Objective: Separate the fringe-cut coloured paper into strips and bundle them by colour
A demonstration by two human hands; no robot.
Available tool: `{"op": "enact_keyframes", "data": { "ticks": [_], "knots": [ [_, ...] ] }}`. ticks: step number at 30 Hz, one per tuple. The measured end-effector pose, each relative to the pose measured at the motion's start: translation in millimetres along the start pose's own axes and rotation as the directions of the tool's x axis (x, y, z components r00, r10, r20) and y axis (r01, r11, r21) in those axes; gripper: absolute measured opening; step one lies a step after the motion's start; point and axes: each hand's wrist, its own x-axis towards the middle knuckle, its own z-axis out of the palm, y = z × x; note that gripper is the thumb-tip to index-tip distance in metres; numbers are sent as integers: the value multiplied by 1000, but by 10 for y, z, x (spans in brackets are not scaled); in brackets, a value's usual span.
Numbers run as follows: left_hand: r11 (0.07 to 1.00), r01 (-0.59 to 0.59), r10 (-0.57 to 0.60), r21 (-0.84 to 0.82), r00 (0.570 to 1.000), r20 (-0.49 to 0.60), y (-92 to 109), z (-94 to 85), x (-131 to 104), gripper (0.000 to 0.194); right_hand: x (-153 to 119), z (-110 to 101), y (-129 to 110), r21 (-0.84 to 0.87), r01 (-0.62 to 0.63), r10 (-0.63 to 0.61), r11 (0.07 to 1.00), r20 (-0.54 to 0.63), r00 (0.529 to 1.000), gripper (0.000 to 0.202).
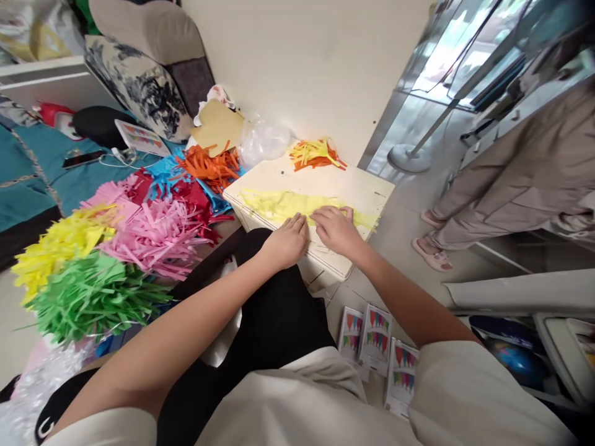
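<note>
A strip of yellow fringed tissue paper [274, 203] lies spread across the small pale table [260, 176]. My left hand [289, 240] rests flat on its near edge, fingers extended and lying together. Close beside it, my right hand [335, 229] touches the same yellow paper with its fingers bent; whether it pinches any of the paper is too small to tell. Toward the table's far edge sits a small bundle of yellow and orange fringe [316, 153], apart from both hands.
Pink [155, 238], green [95, 297] and yellow [65, 244] fringed bundles pile up at the left. Printed packets [375, 337] lie on the floor below the table. Another person's legs [506, 167] stand at the right, near a stand base [409, 158].
</note>
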Motion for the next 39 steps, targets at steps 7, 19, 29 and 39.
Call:
{"op": "enact_keyframes", "data": {
  "ticks": [7,19,29,39],
  "knots": [
    [998,70,-70,1,997,8,71,-65,-16,66,128,-129,276,-130,-164,170,978,31,985,61],
    [992,128,-128,1,991,25,100,-45,-11,64,-112,-295,739,-78,-492,486,867,-90,869,52],
    [996,63,-70,-66,991,-114,-203,-126,513,44,-352,29,-150,-18,1,-1,1000,-15,1000,57],
    [966,232,-216,-112,966,139,-459,-79,610,78,-664,-7,573,-34,-282,271,959,-183,945,47]
  ]
}}
